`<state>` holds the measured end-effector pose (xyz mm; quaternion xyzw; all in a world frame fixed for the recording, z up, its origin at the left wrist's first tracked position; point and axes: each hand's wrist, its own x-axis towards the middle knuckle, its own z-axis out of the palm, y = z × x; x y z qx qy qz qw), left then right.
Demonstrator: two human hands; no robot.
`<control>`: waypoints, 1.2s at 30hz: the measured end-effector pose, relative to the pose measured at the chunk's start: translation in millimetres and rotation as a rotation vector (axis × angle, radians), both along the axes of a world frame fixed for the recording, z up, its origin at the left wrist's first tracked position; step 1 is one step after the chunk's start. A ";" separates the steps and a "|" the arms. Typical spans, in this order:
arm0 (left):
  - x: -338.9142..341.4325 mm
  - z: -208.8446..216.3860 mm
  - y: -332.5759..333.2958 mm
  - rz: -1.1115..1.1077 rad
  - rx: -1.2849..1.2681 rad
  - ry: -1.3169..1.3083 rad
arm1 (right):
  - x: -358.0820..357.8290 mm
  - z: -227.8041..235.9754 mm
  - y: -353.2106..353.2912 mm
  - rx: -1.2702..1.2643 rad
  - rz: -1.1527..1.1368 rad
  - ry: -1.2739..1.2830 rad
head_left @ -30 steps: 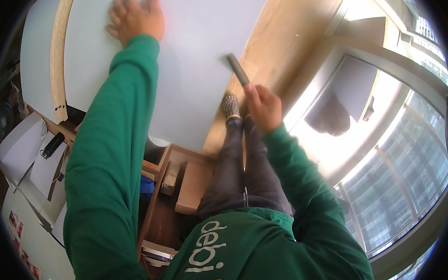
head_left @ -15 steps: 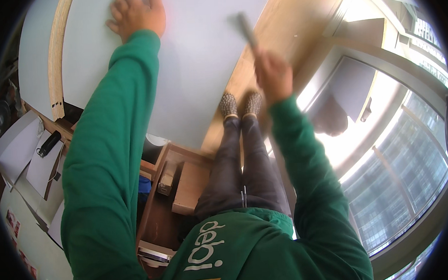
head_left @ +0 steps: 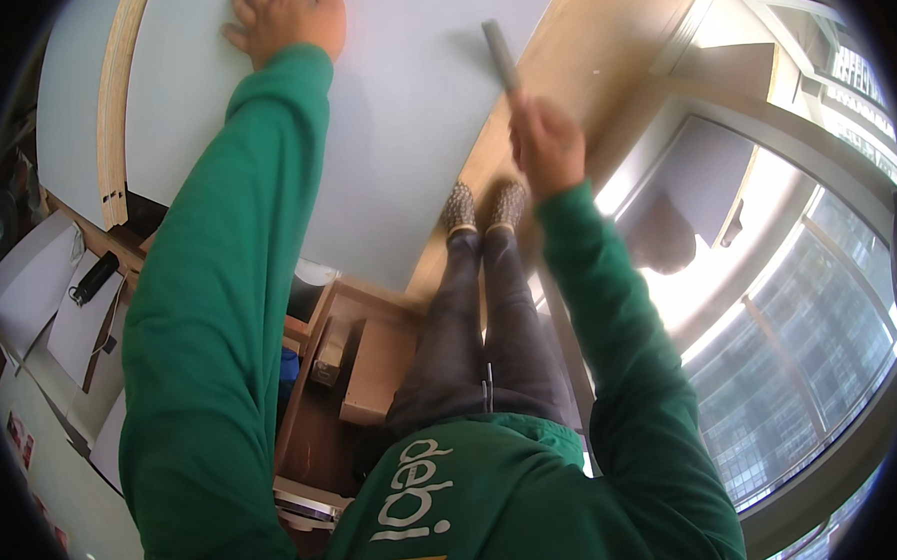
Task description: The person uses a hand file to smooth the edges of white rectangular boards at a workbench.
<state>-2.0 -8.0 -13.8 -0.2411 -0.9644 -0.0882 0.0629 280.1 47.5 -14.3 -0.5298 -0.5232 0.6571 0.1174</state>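
Observation:
A large pale grey panel [head_left: 382, 143] lies before me. My left hand [head_left: 292, 25] rests flat on its far part, fingers spread, with the fingertips cut off by the upper edge of the picture. Beyond the panel's right edge, my right hand [head_left: 548, 146] is closed round the near end of a narrow grey bar-shaped tool [head_left: 500, 53]. The tool points away from me, and its far end is over the panel near that edge. Its exact kind does not show, and I cannot tell whether it touches the panel.
Along the panel's left side runs a pale wooden strip [head_left: 121, 104]. An open brown drawer [head_left: 309, 416] with boxes is left of my legs. Farther left, a black bottle [head_left: 95, 278] lies on white sheets. Wooden flooring [head_left: 598, 33] and a bright window [head_left: 782, 355] are on the right.
My left hand has shifted slightly right in the picture, still flat on the panel. The right hand keeps its grip, and the tool looks less smeared by motion.

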 end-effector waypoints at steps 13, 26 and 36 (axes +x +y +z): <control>-4.7 -2.4 -0.5 -0.004 0.007 0.047 | 25.4 9.4 -49.6 0.225 0.219 -0.199; -6.4 -9.1 3.6 -0.009 -0.019 0.061 | -6.1 7.2 -12.0 0.072 0.014 -0.074; -7.8 -6.3 -1.4 0.001 -0.020 0.060 | 5.3 13.5 -28.9 0.172 0.114 -0.189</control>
